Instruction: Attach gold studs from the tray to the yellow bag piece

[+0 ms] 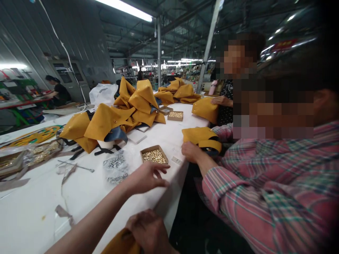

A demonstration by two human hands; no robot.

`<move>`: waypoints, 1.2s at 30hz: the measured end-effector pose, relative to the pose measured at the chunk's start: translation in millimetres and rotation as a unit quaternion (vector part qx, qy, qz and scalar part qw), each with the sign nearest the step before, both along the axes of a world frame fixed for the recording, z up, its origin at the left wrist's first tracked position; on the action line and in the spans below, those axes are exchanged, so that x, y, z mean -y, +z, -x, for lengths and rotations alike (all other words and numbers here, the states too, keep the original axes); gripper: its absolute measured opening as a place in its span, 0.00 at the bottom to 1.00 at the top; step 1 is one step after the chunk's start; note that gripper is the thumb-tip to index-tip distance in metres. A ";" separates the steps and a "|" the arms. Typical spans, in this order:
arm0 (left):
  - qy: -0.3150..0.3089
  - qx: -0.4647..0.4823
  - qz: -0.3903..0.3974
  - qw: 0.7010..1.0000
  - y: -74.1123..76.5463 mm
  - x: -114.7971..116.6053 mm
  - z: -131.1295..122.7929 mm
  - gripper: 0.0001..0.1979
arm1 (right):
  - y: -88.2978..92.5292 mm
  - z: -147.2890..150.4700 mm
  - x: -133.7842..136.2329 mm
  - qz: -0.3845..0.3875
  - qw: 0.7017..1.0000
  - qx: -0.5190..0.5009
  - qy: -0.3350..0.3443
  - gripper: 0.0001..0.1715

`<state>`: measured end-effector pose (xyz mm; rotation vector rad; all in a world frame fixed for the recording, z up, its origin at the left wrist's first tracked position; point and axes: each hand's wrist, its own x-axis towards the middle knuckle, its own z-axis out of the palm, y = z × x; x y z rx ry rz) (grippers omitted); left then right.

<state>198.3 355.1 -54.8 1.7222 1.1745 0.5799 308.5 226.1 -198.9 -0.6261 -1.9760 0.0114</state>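
Note:
My left hand (148, 176) reaches over the table beside a small cardboard box (154, 155) of gold-coloured metal fittings, its fingers apart, and I see nothing held in it. At the bottom of the view, my right hand (149, 229) is closed on the edge of a mustard-yellow fabric piece (122, 243), most of which lies out of view. To the left of the box, a clear plastic bag (116, 167) holds silver-coloured metal fittings. A small pale block (176, 160) lies just right of the box.
Mustard-yellow pieces with dark blue linings (106, 123) are heaped across the white table (87, 197). A person in a plaid shirt (243, 180) sits close on the right, handling another yellow piece (197, 135). Farther back, another person's hand (222, 101) rests on one.

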 end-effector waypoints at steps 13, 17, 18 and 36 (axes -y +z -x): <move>0.045 -0.381 -0.186 0.905 -50.5 -87.5 24.0 0.07 | 31.3 -32.8 -19.9 0.050 0.997 0.032 0.046 0.11; 0.015 -0.422 -0.205 0.883 -52.9 -94.8 19.0 0.05 | 51.0 -83.7 -88.0 0.059 0.998 0.023 0.008 0.20; 0.015 -0.435 -0.206 0.876 -52.5 -96.4 19.5 0.06 | 55.1 -97.5 -110.7 0.059 0.998 0.018 0.000 0.16; 0.057 -0.400 -0.193 0.894 -71.8 -109.9 13.5 0.11 | 90.7 -174.2 -250.4 0.076 0.997 0.024 -0.003 0.14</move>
